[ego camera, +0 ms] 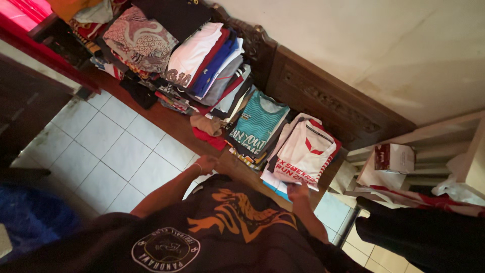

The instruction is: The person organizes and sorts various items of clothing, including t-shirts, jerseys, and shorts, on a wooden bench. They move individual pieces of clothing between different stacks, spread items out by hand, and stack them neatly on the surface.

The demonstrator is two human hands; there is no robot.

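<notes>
The fingers of the left hand (206, 164) are curled shut around the upper edge of a black shirt (222, 227) with an orange dragon-like print, just left of the frame's centre; the fingers of the right hand (298, 192) are likewise closed on the shirt's other top corner, right of centre, so the garment hangs spread between the two fists across the lower middle of the frame, with a round white emblem near the bottom. Both bare forearms run down from the fists toward the lower edge. Just above the right hand lies a folded white shirt with red trim (305, 151) atop a small stack, and beside it, toward the centre, a folded teal striped shirt (257, 124) on another stack. Further toward the upper left stands a tall, leaning pile of folded clothes (202, 65), white, red and blue among them. All stacks rest on a dark wooden bench (323, 101) with a carved back against a pale wall. White floor tiles (111, 146) fill the left, and a pale shelf (434, 141) sits at the right edge.
</notes>
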